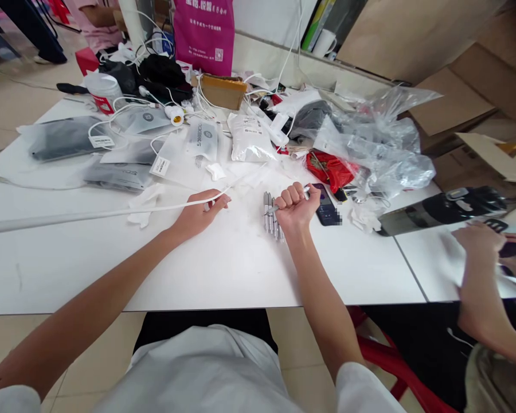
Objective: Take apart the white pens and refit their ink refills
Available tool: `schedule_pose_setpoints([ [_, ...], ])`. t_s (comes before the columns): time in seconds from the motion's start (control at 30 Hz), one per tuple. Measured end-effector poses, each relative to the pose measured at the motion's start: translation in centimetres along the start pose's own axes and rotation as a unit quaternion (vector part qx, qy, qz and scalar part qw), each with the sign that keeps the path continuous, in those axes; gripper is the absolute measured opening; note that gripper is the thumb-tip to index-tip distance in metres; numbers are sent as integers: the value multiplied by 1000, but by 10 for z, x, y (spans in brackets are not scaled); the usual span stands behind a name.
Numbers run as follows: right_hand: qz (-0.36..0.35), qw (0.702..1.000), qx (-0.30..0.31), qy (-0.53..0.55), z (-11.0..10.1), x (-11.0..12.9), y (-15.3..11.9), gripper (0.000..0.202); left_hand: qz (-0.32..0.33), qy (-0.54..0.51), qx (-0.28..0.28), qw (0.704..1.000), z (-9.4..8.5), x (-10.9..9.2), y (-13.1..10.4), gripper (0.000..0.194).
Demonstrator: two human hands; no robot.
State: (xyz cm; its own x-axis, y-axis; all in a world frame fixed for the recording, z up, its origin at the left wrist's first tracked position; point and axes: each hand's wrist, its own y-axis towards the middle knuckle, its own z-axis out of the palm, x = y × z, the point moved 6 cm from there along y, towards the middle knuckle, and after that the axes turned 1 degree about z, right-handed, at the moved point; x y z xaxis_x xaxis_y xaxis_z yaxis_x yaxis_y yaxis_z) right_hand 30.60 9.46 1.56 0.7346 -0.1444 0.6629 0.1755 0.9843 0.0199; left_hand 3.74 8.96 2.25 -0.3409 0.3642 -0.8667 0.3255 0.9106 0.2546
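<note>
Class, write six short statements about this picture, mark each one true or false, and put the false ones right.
1. The person's right hand holds a pen. True.
2. The phone is in the right hand. False: it lies on the table, just to the right of that hand.
3. More pens lie on the table beside the right hand. True.
4. The large bag at the back is green. False: it is magenta.
5. A red plastic bag lies farther from the person than the phone. True.
6. Nobody else's hands are in view. False: another person's hand shows at the right edge.
</note>
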Motion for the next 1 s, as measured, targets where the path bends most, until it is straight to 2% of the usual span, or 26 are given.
schedule_pose_setpoints([
  [0.13, -31, 994, 22, -105, 2, 2, 0, 63, 0, -3, 4, 1000, 1, 0, 0, 45],
  [0.27, -43, 986, 44, -155, 7, 4, -1, 67, -1, -5, 11, 1000, 1, 0, -1, 45],
  [0.4, -43, 983, 25, -179, 13, 2, -5, 66, 28, 6, 30, 999, 5, -5, -3, 38],
  [0.47, -43, 982, 17, -183, 22, -2, -10, 65, 46, -6, 44, 998, 12, -9, -6, 36],
  [0.6, -49, 979, 48, -193, 53, -19, -24, 67, 75, -38, 60, 995, 27, -14, -13, 53],
  [0.67, -49, 972, 71, -219, 65, -30, -29, 66, 66, -45, 54, 995, 31, -13, -15, 43],
  [0.77, -30, 961, 73, -266, 66, -44, -28, 62, 35, -49, 26, 998, 25, -11, -14, 32],
  [0.9, -25, 952, 58, -299, 53, -52, -20, 49, 5, -43, -25, 999, 6, -10, -8, 34],
  [1.0, -23, 937, 91, -337, 51, -57, -21, 43, -25, -65, -60, 996, -6, -2, -3, 41],
])
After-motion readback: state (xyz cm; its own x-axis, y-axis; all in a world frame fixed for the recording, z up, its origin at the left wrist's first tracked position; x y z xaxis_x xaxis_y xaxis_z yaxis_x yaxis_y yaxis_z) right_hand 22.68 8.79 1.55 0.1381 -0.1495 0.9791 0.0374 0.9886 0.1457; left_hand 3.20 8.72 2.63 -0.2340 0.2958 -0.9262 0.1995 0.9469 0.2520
